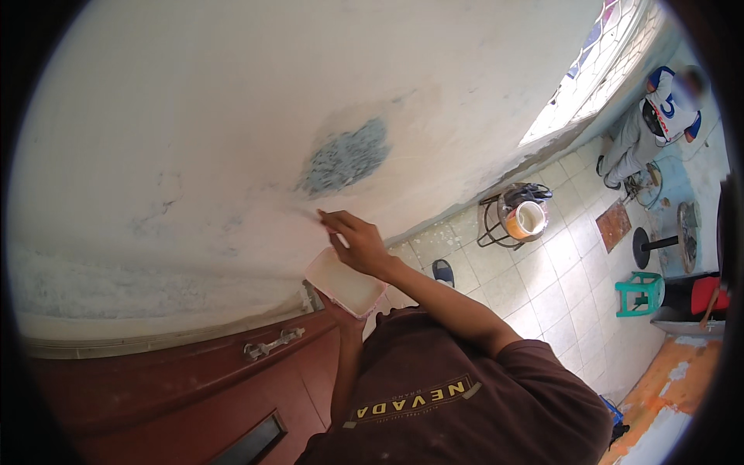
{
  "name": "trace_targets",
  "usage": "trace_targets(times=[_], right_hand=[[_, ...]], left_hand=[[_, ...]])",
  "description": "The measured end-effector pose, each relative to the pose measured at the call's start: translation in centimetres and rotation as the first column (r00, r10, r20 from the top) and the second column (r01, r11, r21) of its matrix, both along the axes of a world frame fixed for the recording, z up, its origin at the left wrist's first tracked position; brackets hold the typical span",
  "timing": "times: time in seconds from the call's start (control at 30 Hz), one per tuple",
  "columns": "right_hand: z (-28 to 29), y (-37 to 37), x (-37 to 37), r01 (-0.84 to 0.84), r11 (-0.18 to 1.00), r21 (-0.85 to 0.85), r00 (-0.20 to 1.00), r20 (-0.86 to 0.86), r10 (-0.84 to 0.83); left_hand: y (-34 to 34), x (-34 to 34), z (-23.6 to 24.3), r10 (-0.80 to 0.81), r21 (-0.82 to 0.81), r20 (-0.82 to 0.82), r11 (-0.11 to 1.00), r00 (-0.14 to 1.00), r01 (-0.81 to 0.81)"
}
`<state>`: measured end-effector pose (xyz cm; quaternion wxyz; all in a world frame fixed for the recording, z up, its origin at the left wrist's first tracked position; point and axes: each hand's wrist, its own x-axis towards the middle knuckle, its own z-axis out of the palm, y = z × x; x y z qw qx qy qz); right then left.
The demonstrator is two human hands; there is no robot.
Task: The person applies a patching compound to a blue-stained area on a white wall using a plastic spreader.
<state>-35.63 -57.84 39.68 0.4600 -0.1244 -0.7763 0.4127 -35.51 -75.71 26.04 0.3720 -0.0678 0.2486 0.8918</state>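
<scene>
My left hand (333, 311) grips a whitish rectangular tub (378, 298) from below and the side, tilted, with a pale, smooth substance inside. Over the tub's far rim, my right hand (358, 246) is closed on a thin tool that looks like a putty knife (304, 214). Its end is smeared by motion and points at the wall (232, 116); whether it touches cannot be made out. Just beyond the tool, the off-white wall carries a rough grey-blue patch (347, 159). Fainter grey marks (159, 217) spread to the left.
A red-brown door (302, 372) with a metal handle (273, 344) lies at lower left. At right, a round stool (496, 225) bears a paint bucket (527, 219). Further off are a green stool (640, 294), a person (659, 116) standing, a round table on its side (686, 236) and a grilled window (597, 62).
</scene>
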Motion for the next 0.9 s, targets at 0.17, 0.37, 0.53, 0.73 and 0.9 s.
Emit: trace_targets(times=[0.17, 0.37, 0.53, 0.73, 0.9], right_hand=[[-5.0, 10.7, 6.9, 0.563, 0.787, -0.253, 0.822, 0.072, -0.565], [-10.5, 22.1, 9.7, 0.758, 0.603, -0.251, 0.646, 0.160, -0.746], [-2.1, 7.8, -1.1, 0.544, 0.788, -0.288, 0.827, 0.027, -0.562], [3.3, -0.6, -1.2, -0.068, 0.996, -0.055, 0.997, 0.029, 0.069], [-0.9, 8.5, 4.4, 0.431, 0.894, -0.125, 0.882, -0.149, -0.446]], left_hand=[[1.3, 0.6, 2.6, -0.037, 0.024, -0.063, 0.999, 0.997, 0.039], [1.6, 0.5, 2.8, -0.042, 0.002, -0.088, 0.999, 0.995, 0.042], [-0.1, -0.9, 0.5, -0.126, 0.225, -0.144, 0.962, 0.981, 0.156], [1.5, 0.7, 3.7, 0.013, -0.072, -0.012, 0.997, 1.000, -0.014], [1.3, 0.6, 2.8, -0.039, 0.077, -0.113, 0.996, 0.993, 0.048]])
